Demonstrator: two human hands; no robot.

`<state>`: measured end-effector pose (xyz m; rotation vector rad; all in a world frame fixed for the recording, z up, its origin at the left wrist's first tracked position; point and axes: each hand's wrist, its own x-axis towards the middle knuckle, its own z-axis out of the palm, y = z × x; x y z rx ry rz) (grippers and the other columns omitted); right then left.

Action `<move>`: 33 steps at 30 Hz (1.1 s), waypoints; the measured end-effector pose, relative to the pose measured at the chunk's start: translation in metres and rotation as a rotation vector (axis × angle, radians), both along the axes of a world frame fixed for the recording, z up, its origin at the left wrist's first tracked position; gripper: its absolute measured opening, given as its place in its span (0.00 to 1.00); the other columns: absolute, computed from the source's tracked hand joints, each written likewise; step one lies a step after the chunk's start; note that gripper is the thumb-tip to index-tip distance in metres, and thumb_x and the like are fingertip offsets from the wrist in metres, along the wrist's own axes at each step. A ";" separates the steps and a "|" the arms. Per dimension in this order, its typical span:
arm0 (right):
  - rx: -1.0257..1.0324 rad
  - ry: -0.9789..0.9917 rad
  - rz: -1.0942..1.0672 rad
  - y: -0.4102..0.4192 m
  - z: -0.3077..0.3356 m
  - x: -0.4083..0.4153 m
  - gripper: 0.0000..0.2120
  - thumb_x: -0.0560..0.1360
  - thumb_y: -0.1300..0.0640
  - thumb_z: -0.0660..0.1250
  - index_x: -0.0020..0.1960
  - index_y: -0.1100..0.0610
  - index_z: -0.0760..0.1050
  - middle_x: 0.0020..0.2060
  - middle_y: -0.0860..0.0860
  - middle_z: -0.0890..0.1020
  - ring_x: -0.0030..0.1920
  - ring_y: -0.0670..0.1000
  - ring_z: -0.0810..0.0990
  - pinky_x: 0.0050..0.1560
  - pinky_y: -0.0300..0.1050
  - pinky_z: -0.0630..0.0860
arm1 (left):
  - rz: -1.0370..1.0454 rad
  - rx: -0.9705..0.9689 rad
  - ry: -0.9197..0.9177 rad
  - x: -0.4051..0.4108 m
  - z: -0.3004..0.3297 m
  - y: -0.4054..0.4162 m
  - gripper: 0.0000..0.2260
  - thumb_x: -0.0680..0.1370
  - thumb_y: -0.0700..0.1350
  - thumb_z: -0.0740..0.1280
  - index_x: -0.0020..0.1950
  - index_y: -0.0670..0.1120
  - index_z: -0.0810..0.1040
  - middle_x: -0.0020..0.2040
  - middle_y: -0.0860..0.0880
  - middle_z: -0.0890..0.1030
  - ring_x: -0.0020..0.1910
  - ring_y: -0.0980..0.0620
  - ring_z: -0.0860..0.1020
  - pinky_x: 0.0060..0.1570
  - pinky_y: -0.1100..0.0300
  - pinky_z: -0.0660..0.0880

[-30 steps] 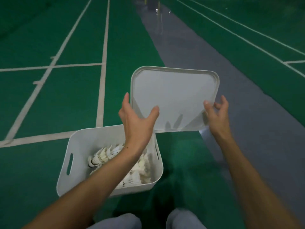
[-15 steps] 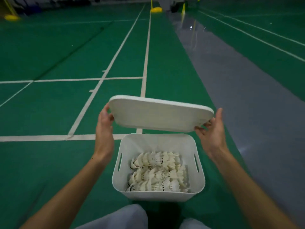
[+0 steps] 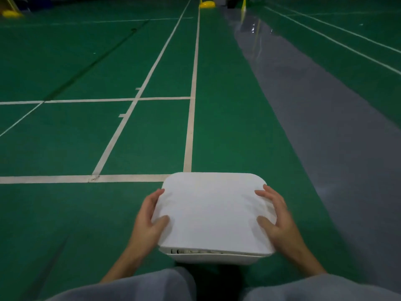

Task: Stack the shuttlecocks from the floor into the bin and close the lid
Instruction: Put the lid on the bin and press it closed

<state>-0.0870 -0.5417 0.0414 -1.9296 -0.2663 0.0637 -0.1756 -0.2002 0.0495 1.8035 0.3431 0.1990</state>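
Lid [image 3: 213,210] on bin [image 3: 211,258] — left hand [image 3: 149,222], right hand [image 3: 276,220] at its sides.

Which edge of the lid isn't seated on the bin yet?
The near edge of the lid, closest to the person: a dark gap shows between it and the bin. No other edge shows a gap.

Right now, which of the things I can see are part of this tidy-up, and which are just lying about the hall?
Part of the job:
- white lid, lying on the bin
- white bin under it
- left hand and right hand, gripping the lid's sides

Just lying about:
- yellow base far down the court
- another yellow base at far left
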 end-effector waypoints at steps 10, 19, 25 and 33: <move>-0.447 -0.117 0.033 0.006 -0.023 -0.008 0.25 0.82 0.51 0.66 0.77 0.44 0.66 0.82 0.43 0.54 0.84 0.49 0.45 0.79 0.53 0.59 | 0.009 0.371 -0.051 -0.001 -0.024 -0.017 0.20 0.80 0.40 0.72 0.69 0.57 0.76 0.80 0.57 0.67 0.78 0.56 0.67 0.75 0.52 0.64; -0.884 -0.080 0.077 0.031 -0.002 -0.007 0.24 0.85 0.43 0.52 0.81 0.40 0.58 0.84 0.47 0.50 0.83 0.62 0.38 0.80 0.62 0.56 | 0.079 0.298 -0.142 0.004 -0.015 -0.013 0.19 0.78 0.33 0.73 0.59 0.57 0.83 0.79 0.54 0.71 0.78 0.57 0.68 0.74 0.55 0.66; -0.987 -0.082 0.073 0.045 0.004 -0.013 0.26 0.84 0.39 0.49 0.81 0.38 0.53 0.84 0.49 0.50 0.82 0.66 0.41 0.78 0.64 0.56 | 0.066 0.422 -0.037 0.004 -0.031 -0.009 0.17 0.83 0.39 0.68 0.70 0.55 0.79 0.81 0.54 0.66 0.79 0.52 0.67 0.78 0.50 0.64; -0.963 -0.011 -0.043 0.047 0.001 -0.012 0.27 0.84 0.39 0.47 0.82 0.38 0.51 0.84 0.51 0.49 0.82 0.66 0.43 0.76 0.66 0.60 | -0.069 0.550 0.048 0.038 -0.009 -0.015 0.17 0.84 0.44 0.68 0.72 0.53 0.79 0.84 0.54 0.59 0.71 0.57 0.71 0.71 0.59 0.64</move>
